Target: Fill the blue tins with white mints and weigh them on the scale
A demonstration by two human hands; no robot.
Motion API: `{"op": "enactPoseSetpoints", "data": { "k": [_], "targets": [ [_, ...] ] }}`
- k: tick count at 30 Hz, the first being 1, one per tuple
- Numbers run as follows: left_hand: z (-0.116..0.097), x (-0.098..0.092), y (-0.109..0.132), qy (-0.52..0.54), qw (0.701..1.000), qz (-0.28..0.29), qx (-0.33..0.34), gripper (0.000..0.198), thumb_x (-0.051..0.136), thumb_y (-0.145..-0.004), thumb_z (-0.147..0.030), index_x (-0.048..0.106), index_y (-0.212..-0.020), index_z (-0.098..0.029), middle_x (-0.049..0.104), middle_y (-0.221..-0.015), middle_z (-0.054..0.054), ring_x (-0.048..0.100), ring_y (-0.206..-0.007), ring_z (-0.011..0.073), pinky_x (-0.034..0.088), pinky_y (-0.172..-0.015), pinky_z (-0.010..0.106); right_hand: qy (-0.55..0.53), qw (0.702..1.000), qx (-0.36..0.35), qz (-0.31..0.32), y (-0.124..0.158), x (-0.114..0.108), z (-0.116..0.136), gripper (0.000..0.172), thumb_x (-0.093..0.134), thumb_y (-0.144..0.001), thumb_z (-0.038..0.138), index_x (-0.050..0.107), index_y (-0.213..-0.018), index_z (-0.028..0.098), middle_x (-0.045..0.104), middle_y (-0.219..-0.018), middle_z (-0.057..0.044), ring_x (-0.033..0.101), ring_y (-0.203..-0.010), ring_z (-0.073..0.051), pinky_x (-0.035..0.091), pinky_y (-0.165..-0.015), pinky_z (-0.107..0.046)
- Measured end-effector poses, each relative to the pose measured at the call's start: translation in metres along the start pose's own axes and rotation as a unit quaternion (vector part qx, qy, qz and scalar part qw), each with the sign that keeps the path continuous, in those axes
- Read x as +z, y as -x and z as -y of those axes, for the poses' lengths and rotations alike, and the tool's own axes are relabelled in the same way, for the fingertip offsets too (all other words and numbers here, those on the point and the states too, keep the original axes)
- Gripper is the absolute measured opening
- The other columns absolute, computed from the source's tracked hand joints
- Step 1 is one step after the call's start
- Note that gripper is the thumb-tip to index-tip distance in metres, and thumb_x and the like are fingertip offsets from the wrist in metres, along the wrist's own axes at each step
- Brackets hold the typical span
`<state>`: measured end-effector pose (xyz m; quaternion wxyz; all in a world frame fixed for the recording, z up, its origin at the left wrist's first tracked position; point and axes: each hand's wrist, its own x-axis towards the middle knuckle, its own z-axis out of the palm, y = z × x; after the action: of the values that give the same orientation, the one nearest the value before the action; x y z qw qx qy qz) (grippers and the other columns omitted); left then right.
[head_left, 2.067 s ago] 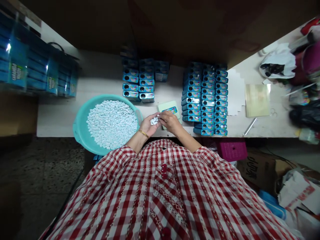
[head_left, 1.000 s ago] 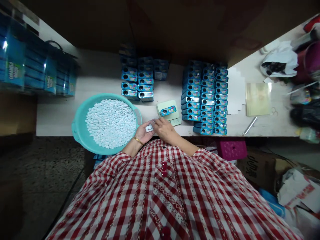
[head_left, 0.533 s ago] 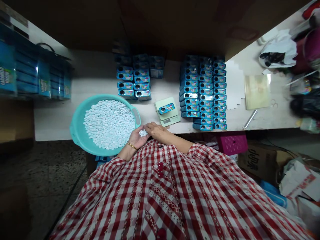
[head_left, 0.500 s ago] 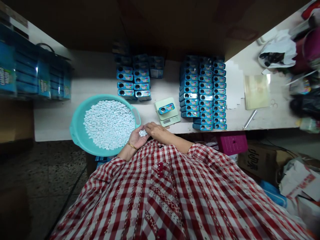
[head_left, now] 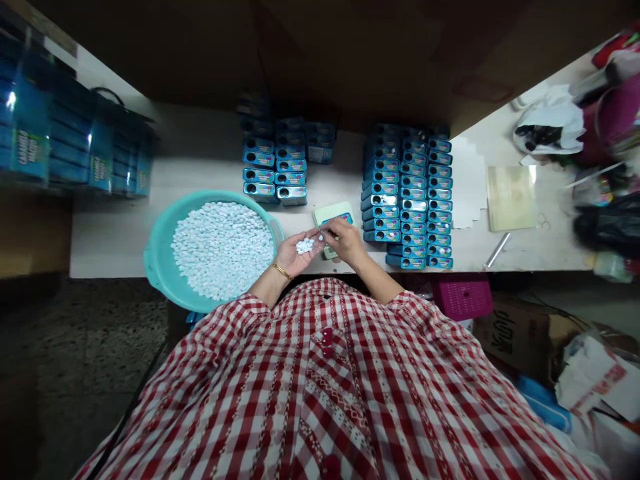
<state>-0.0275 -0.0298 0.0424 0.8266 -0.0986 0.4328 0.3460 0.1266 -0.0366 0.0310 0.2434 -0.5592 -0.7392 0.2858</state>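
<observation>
Teal basin (head_left: 157, 257), full of white tablets, sits left of the scale (head_left: 323, 212); blue tin stacks (head_left: 407, 200) stand right of it. My hands have come forward to the scale's near edge, so the palmful is now beside the tin (head_left: 340, 218) on it. My left hand (head_left: 293, 255) is cupped around the tablets (head_left: 304, 245), small, round and loose. My right hand (head_left: 347, 241) has its fingertips pinched together. I cannot tell if a tablet is between them.

At the left of the table (head_left: 115, 233) a basin (head_left: 159, 250) holding a heap of tablets (head_left: 223, 247) is set. To its right a scale (head_left: 324, 212) is placed, with a tin (head_left: 343, 217) on it. A small stack of tins (head_left: 275, 167) is ranged behind them, and a larger block of tins (head_left: 407, 200) right of the scale. A handful of tablets (head_left: 304, 245) is cupped in the left hand (head_left: 290, 258), just before the scale.
</observation>
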Motion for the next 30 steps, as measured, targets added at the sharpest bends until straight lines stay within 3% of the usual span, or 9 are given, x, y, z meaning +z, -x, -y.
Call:
{"op": "enactPoseSetpoints", "data": {
  "k": [6,9,12,15,21,26,30],
  "targets": [
    [-0.003,-0.001,-0.007,-0.009,1.0,-0.013,0.003,0.03,0.039,-0.087,-0.013,0.062,-0.105,-0.005,0.069,-0.093,0.015,0.067,-0.093,0.0208,0.055,-0.078,0.029,0.11,0.992,0.039,0.048,-0.007,-0.01,-0.016,0.023,0.048,-0.089,0.018,0.065,-0.104,0.017,0.061,-0.102,-0.01,0.055,-0.095,-0.019,0.046,-0.082,-0.029],
    [-0.003,-0.005,-0.003,-0.006,1.0,-0.017,0.008,0.029,0.04,-0.087,-0.013,0.062,-0.105,-0.004,0.069,-0.093,0.016,0.067,-0.092,0.0209,0.054,-0.079,0.029,0.115,0.992,0.039,0.037,-0.003,-0.009,-0.014,0.026,0.044,-0.092,0.02,0.062,-0.11,0.018,0.061,-0.107,-0.01,0.055,-0.098,-0.019,0.046,-0.084,-0.03],
    [-0.002,-0.009,0.003,0.006,1.0,-0.023,0.007,0.03,0.039,-0.087,-0.013,0.062,-0.106,-0.005,0.07,-0.085,0.013,0.068,-0.082,0.0184,0.055,-0.075,0.029,0.111,0.992,-0.003,0.052,0.006,0.0,0.005,0.027,0.042,-0.092,0.019,0.061,-0.111,0.018,0.06,-0.11,-0.01,0.053,-0.101,-0.019,0.045,-0.089,-0.032],
    [0.002,-0.019,0.009,0.03,0.999,-0.042,0.0,0.033,0.037,-0.088,-0.013,0.062,-0.109,-0.007,0.069,-0.077,0.007,0.066,-0.068,0.0132,0.054,-0.068,0.024,0.135,0.981,-0.056,0.13,0.014,0.013,0.035,0.029,0.045,-0.09,0.016,0.058,-0.116,0.013,0.059,-0.113,-0.014,0.051,-0.102,-0.022,0.045,-0.09,-0.038],
    [0.007,-0.048,0.017,0.044,0.996,-0.063,-0.033,0.036,0.04,-0.088,-0.016,0.057,-0.118,-0.009,0.068,-0.09,0.008,0.065,-0.074,0.0112,0.054,-0.073,0.022,0.166,0.947,-0.133,0.239,0.02,0.024,0.068,0.024,0.043,-0.089,0.01,0.057,-0.108,0.007,0.059,-0.106,-0.014,0.05,-0.101,-0.022,0.047,-0.084,-0.034],
    [0.007,-0.055,0.022,0.05,0.994,-0.089,-0.032,0.029,0.038,-0.088,-0.014,0.061,-0.106,-0.009,0.066,-0.076,0.005,0.063,-0.065,0.0103,0.055,-0.074,0.024,0.157,0.947,-0.127,0.25,0.019,0.025,0.065,0.022,0.044,-0.089,0.01,0.058,-0.107,0.011,0.059,-0.108,-0.011,0.049,-0.102,-0.021,0.048,-0.074,-0.03],
    [0.006,-0.05,0.022,0.055,0.995,-0.079,-0.002,0.027,0.036,-0.088,-0.011,0.062,-0.094,-0.01,0.065,-0.066,0.004,0.063,-0.062,0.0124,0.055,-0.076,0.029,0.074,0.972,-0.086,0.204,0.017,0.029,0.051,0.02,0.048,-0.089,0.015,0.06,-0.106,0.014,0.061,-0.105,-0.009,0.052,-0.096,-0.018,0.047,-0.081,-0.029]
  ]
}}
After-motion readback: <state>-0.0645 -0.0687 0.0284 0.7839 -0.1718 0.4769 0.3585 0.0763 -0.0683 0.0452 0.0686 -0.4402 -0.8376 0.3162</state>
